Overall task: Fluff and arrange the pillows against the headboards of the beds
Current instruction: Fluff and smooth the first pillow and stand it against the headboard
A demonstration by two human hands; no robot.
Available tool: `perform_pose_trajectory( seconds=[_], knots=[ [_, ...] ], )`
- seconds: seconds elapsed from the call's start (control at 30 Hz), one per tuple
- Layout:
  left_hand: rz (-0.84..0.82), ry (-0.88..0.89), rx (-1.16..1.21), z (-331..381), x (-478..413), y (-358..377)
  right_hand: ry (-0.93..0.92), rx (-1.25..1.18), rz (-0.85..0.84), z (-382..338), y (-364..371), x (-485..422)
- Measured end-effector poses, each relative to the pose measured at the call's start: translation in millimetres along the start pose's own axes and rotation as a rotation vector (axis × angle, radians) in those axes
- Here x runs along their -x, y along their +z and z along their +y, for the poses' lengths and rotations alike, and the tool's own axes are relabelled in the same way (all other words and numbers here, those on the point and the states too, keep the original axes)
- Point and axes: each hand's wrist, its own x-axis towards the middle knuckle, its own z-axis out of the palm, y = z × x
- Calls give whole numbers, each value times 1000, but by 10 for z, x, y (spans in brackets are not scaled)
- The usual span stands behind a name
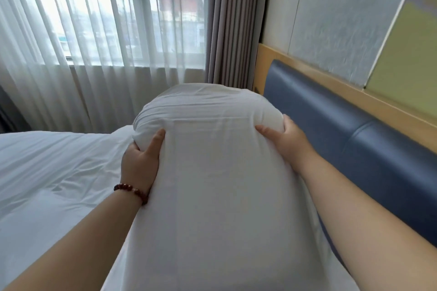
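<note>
A large white pillow (212, 172) fills the middle of the view, lying lengthwise away from me beside the blue padded headboard (354, 130). My left hand (140, 160), with a bead bracelet at the wrist, grips the pillow's left side near its far end. My right hand (287, 137) presses into the right side, between the pillow and the headboard. Both hands squeeze the pillow so its far end bulges. Whether the pillow rests on the bed or is lifted is hidden.
The bed's white duvet (47, 172) spreads to the left. Behind it hang sheer curtains (82, 42) over a window and a grey drape (231, 30). A wooden frame (331, 82) and wall panels (343, 19) rise above the headboard.
</note>
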Motion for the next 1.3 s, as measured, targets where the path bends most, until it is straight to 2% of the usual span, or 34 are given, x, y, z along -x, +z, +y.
perform_pose_trajectory(
  seconds=[0.27, 0.57, 0.8, 0.93, 1.0, 1.07, 1.13, 1.2, 1.3],
  knots=[
    [-28, -62, -64, -929, -1303, 1001, 115, 30, -22, 935, 838, -1418],
    [-79, -205, -93, -2369, -2411, 2310, 238, 113, -28, 2422, 1699, -2931],
    [-178, -287, -203, -3354, -2706, 3059, 450, 176, -1, 3527, 2149, -3296],
    [-187, -313, -251, -3701, -2758, 3109, 476, 188, 74, 3861, 2358, -3310],
    [-225, -335, -364, -3808, -2819, 3065, 497, 211, 66, 3974, 2463, -3296],
    [-232, -226, -518, -3776, -2938, 3061, 528, 239, 51, 4068, 2564, -3296],
    [-276, 93, -666, -3656, -3101, 3192, 545, 285, 38, 4159, 2661, -3306],
    [-413, 349, -785, -3535, -3249, 3485, 528, 346, 40, 4226, 2751, -3312],
    [-669, 446, -1009, -3597, -3303, 3945, 485, 404, 53, 4333, 2859, -3306]
  ],
)
